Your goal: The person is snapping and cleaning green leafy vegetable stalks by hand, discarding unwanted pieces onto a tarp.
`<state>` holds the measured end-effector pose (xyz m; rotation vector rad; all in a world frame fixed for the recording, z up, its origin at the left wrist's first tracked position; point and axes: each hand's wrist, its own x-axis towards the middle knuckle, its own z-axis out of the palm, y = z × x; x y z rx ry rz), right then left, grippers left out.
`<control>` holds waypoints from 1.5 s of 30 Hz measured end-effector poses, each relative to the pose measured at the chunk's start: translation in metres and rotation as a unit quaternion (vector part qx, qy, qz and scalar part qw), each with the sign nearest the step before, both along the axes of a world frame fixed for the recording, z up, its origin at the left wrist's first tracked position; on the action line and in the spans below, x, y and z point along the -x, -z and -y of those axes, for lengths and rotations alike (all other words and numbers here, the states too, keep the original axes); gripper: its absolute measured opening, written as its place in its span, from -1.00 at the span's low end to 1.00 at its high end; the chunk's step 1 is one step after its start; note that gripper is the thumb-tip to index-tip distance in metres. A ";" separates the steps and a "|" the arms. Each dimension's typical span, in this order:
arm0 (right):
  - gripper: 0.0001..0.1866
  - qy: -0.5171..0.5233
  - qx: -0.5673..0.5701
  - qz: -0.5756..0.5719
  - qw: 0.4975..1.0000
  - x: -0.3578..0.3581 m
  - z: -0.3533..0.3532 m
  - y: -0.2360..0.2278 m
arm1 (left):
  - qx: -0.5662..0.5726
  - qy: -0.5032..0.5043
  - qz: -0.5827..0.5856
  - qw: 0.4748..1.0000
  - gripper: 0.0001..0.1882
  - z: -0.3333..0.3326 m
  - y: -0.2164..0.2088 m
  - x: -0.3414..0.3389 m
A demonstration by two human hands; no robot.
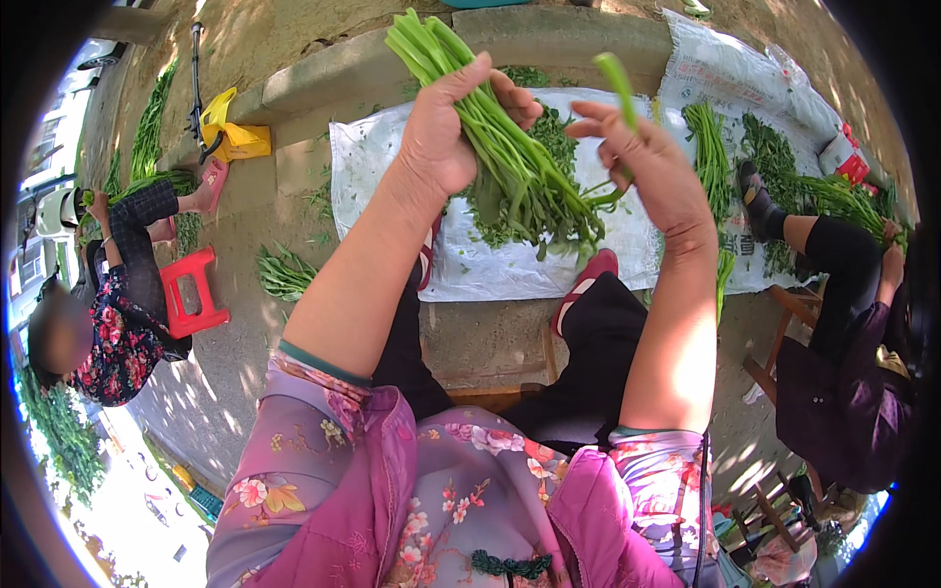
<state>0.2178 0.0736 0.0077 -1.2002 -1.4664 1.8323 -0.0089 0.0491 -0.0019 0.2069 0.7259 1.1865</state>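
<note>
Above the white woven sheet (377, 186), my left hand (441, 137) is wrapped round a thick bunch of leafy green stalks (534, 162). Pale cut ends stick up at the upper left of the bunch, and its leafy tips hang toward the lower right. My right hand (657, 171), just right of the tips, is closed on a single green stalk (616, 78) that points upward. Part of that stalk is hidden behind the fingers. Loose green leaves (490, 220) lie on the sheet below the bunch.
More greens (708, 157) lie on the sheet's right side, beside a seated person (863, 363) holding greens. At left, another person (118, 323) sits with greens near a red plastic stool (191, 292) and a yellow bag (235, 132). A curb (333, 73) runs behind the sheet.
</note>
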 end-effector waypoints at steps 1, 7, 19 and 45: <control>-0.46 0.051 -0.006 -0.004 0.999 -0.003 -0.003 0.001 | 0.004 -0.005 0.009 1.000 -0.72 -0.001 0.001 0.004; -0.46 0.124 -0.273 0.242 0.923 -0.006 -0.008 0.028 | 0.031 0.044 0.005 0.999 -0.71 0.003 0.004 0.003; -0.44 0.027 -0.033 0.005 0.999 0.041 0.019 -0.009 | 0.019 0.100 -0.146 0.984 -0.82 0.019 0.004 -0.042; -0.70 0.209 -0.118 -0.007 0.971 0.004 -0.002 0.013 | -0.016 -0.127 0.122 0.984 -0.69 -0.022 -0.002 0.080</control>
